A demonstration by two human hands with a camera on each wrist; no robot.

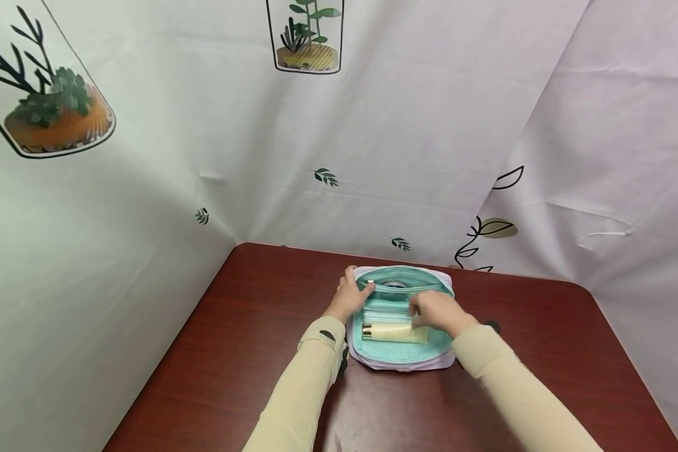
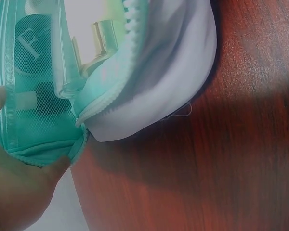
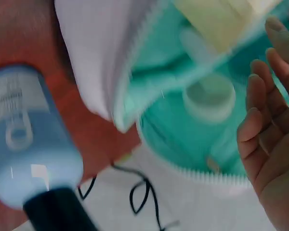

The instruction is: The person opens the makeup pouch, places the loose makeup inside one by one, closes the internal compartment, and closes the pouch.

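A lilac pouch with a turquoise lining lies unzipped on the table. At its left side my left hand grips the edge of the raised mesh flap, thumb on the mesh side. A dark round item marked F shows behind the mesh. My right hand hovers over the pouch's right part, fingers loosely bent and nothing in them in the right wrist view. Near it lies a cream tube with a gold cap across the pouch. A round white jar sits against the turquoise lining.
A blue bottle with a black cap stands or lies beside the pouch on the right, mostly hidden by my forearm in the head view. The red-brown table meets a white printed cloth at the back.
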